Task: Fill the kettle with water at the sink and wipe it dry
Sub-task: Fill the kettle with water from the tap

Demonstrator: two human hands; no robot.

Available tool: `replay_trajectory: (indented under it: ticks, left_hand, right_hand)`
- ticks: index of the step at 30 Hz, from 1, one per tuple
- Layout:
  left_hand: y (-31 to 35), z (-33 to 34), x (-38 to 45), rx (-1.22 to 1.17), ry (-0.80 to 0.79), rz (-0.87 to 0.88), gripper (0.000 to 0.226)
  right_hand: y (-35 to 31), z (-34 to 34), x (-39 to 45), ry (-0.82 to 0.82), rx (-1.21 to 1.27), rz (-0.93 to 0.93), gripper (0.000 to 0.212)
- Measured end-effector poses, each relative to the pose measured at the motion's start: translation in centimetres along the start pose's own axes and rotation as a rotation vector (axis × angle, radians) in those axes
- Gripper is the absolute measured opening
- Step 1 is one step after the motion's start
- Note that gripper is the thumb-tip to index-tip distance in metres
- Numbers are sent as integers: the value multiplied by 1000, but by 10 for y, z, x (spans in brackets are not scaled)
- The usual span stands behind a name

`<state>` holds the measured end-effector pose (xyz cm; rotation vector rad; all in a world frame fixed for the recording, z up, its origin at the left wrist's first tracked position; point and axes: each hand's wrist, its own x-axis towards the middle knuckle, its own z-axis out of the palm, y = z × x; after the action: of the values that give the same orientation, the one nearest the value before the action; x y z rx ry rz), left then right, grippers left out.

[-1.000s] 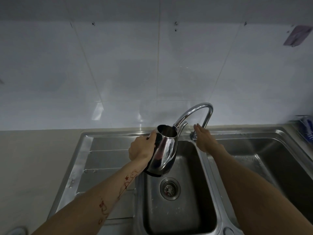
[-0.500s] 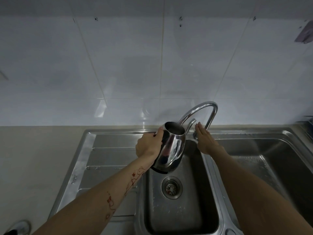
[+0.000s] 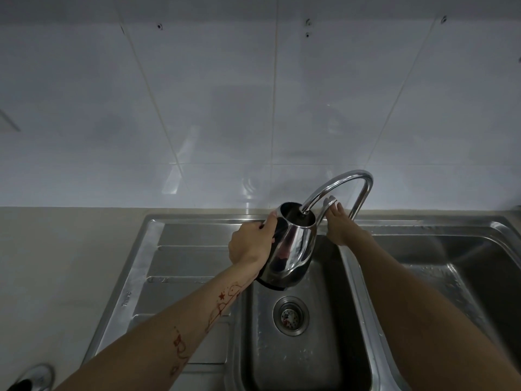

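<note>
Head view looks down on a steel sink (image 3: pixel 197 230) set in a pale counter (image 3: pixel 56 263), with a tiled wall behind. The left hand (image 3: pixel 249 245) is clamped around the kettle (image 3: pixel 290 249) on its handle side, holding it in the air above the middle basin with the drain (image 3: pixel 290 316) below it. The kettle leans a little, its open mouth turned up and set right under the tap (image 3: pixel 338 187) — the spout tip sits just inside the rim, so that water would fall straight in and any spill would land in the basin. No stream can be made out in this dim light, so whether water is running cannot be told.

The right hand (image 3: pixel 341 228) reaches past the kettle to the tap lever (image 3: pixel 328 203); its fingers lie flat against the lever, open rather than curled around anything, most likely to work the flow. The kettle's polished side shows reflections, and it cannot be told whether it is wet.

By the look of it, the filling step is in hand and the wiping is not yet done — no cloth is visible. A full kettle will weigh more on that single hand.
</note>
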<state>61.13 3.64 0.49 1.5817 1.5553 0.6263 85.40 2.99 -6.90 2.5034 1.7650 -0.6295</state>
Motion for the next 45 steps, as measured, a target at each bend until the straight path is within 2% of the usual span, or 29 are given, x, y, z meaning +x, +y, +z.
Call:
replay_trajectory:
  ticks: [10, 13, 16, 18, 21, 31, 38, 45]
  left_hand:
    - [-19, -1, 5, -15, -8, -63, 54]
    - [-24, 0, 7, 2, -23, -68, 58]
    - [-27, 0, 8, -6, -31, -74, 60]
    - [-27, 1, 8, -31, -38, -94, 60]
    - [-24, 2, 9, -56, -36, -139, 59]
    - [-20, -3, 11, -30, -83, -162, 58]
    - [-24, -3, 17, -64, -92, -218, 61]
    - [-24, 1, 17, -210, -107, -284, 54]
  right_hand:
    - [-3, 1, 18, -69, -14, -9, 88]
    - [-2, 4, 13, -27, -1, -6, 87]
    - [-6, 17, -1, 111, 147, 42, 84]
    - [-6, 28, -14, 218, 242, 79, 73]
    - [-7, 41, -30, 283, 284, 116, 57]
    - [-27, 25, -79, 377, 382, 138, 32]
    - [-35, 16, -91, 357, 370, 163, 32]
    - [-37, 8, -96, 370, 364, 179, 34]
